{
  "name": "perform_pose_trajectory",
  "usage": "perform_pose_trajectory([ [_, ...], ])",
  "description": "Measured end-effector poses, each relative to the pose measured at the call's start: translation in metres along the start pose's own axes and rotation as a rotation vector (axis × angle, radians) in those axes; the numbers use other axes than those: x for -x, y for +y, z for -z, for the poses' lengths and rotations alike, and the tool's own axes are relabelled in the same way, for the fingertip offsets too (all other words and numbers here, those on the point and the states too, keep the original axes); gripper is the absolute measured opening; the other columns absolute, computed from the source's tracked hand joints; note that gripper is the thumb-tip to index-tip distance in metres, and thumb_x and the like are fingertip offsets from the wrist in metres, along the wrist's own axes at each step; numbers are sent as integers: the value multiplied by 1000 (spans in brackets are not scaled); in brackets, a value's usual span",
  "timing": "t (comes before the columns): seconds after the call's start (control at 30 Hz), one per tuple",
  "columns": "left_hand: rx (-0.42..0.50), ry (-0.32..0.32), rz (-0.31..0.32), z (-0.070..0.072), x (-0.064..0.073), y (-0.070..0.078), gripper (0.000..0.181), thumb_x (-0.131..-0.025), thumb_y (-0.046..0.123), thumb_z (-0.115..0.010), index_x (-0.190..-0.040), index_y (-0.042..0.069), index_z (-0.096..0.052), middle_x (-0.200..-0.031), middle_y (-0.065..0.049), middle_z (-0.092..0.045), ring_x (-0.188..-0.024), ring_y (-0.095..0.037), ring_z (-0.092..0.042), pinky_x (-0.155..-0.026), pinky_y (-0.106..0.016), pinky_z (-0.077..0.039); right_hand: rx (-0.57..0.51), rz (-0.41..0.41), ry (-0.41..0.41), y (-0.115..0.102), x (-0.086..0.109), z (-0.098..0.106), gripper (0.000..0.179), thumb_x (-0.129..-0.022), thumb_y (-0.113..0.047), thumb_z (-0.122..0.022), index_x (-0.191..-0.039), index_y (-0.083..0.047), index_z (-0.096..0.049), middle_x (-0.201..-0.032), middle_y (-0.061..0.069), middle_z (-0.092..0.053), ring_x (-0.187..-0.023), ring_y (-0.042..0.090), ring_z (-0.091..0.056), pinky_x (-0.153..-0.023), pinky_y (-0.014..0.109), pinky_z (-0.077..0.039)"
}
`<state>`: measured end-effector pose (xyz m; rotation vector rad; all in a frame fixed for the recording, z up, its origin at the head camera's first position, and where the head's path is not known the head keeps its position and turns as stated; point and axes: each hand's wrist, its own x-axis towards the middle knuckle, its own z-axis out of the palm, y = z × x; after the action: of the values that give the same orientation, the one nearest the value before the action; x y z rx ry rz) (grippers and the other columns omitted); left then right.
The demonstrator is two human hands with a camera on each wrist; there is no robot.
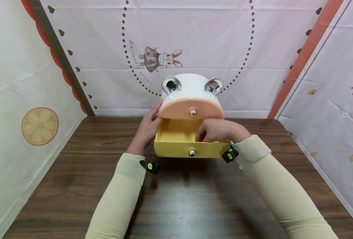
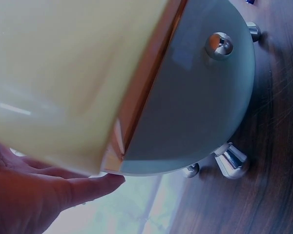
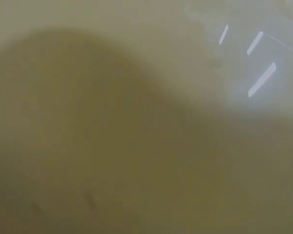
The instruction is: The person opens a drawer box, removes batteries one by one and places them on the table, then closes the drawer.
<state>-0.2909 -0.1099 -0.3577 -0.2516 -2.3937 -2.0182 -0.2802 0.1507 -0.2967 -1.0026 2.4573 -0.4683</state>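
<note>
A small rounded chest of drawers, white on top with two shiny ear-like rings, stands on the table. Its peach upper front is closed, while the yellow drawer below is pulled out. My left hand rests against the chest's left side, its thumb extended along the edge. Over the drawer's right part, my right hand reaches down inside with bent fingers. The fingertips are hidden behind the drawer front, so I cannot tell whether they hold anything. Yellow drawer surface fills the right wrist view.
Beneath the yellow drawer, the left wrist view shows a grey-green lower front with a ball knob and silver feet. The dark wooden table extends toward me. A printed cloth hangs right behind the chest.
</note>
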Motion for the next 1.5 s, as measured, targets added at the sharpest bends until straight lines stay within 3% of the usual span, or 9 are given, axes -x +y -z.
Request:
perform_pose_trajectory([
  [0.17, -6, 11, -3, 0, 1, 1, 58, -100, 18, -45, -139, 59, -34, -159, 14, -25, -144, -21, -33, -109, -53, -37, -3, -12, -35, 0, -7, -4, 15, -84, -18, -70, -76, -29, -75, -68, -11, -65, -58, 7, -50, -53, 23, -40],
  [0.4, -13, -3, 28, -1, 0, 2, 58, -101, 17, -45, -142, 56, -32, -160, 13, -23, -144, -22, -32, -108, -54, -38, 3, -34, -67, 3, -14, -9, 15, -85, -18, -69, -74, -26, -74, -67, -11, -64, -56, 6, -48, -52, 22, -38],
  [0.63, -34, -12, 51, -3, 18, 33, 61, -100, 11, -42, -151, 41, -28, -162, 5, -21, -145, -25, -31, -111, -52, -35, -13, -57, -87, 5, -15, -9, 17, -86, -16, -66, -74, -26, -74, -64, -10, -61, -54, 6, -48, -51, 21, -37],
  [0.73, -32, -13, 44, -3, 19, 34, 62, -100, 10, -42, -152, 39, -28, -162, 5, -21, -145, -25, -30, -111, -52, -35, -23, -62, -96, 5, -14, -8, 19, -87, -14, -64, -74, -25, -73, -63, -10, -60, -52, 6, -47, -50, 21, -37],
  [0.9, -19, -10, 32, -2, 9, 19, 62, -100, 11, -42, -150, 45, -29, -161, 8, -21, -145, -23, -31, -111, -52, -34, -7, -65, -116, 2, -13, -8, 21, -86, -10, -62, -73, -24, -72, -62, -10, -58, -51, 7, -47, -49, 21, -36],
  [1.03, -14, 4, 33, -1, 1, 5, 60, -100, 16, -45, -144, 54, -32, -160, 14, -23, -144, -19, -32, -111, -51, -35, 51, -42, -84, 2, -14, -8, 23, -85, -9, -62, -70, -24, -71, -61, -10, -58, -52, 7, -47, -49, 21, -35],
  [1.27, -11, 14, 10, -1, 1, 1, 57, -100, 20, -46, -139, 59, -34, -158, 14, -26, -143, -18, -35, -110, -51, -37, 142, 17, 39, 4, -16, -12, 23, -82, -4, -63, -71, -22, -73, -62, -10, -60, -54, 7, -48, -50, 22, -37],
  [1.5, -10, 13, -5, -1, 0, 1, 58, -100, 17, -46, -141, 57, -35, -158, 14, -27, -143, -18, -35, -110, -50, -37, 246, -1, 88, 0, -12, -11, 29, -79, -1, -59, -69, -25, -71, -59, -13, -56, -54, 7, -47, -50, 22, -35],
])
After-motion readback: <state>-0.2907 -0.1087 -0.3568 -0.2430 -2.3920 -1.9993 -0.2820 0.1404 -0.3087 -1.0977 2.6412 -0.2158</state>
